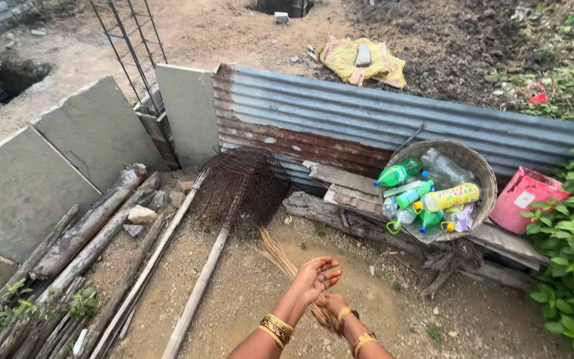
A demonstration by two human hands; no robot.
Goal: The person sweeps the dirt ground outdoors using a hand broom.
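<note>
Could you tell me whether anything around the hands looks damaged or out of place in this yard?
Yes. The woven basket of plastic bottles leans tilted against the corrugated sheet, which is rusted low down. The dark wire-mesh cage looks bent and rusty. The hands' stick broom looks intact, gripped by the right hand, left hand above.

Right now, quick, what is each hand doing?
Left hand: open, palm up, fingers spread, resting against the broom of thin sticks.
Right hand: closed in a grip around the broom's bundled end.
</note>
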